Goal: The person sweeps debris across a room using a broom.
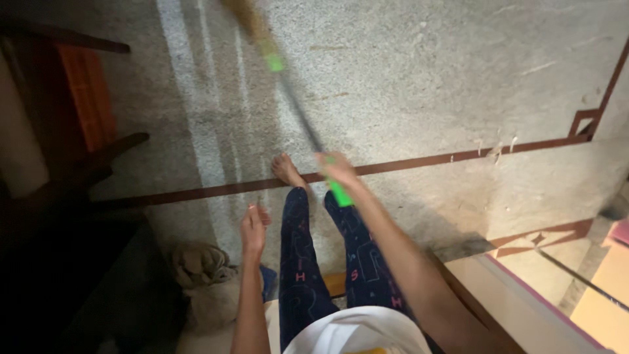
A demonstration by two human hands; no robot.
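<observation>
Right hand (336,168), at the end of an outstretched arm, is wrapped tight around the green grip of a broom (298,115), whose dark shaft slants up and away over the speckled floor (426,72) to blurred bristles at the top edge. Left hand (253,226) hangs free beside the patterned leggings (298,269), fingers loosely spread, holding nothing. A bare foot (286,170) rests near a brown floor stripe (419,160), and a crumpled cloth (200,265) lies to the left.

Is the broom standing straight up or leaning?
Leaning. The broom slants from the right hand gripping its green handle end, away to the bristles on the floor. The left hand is empty.
</observation>
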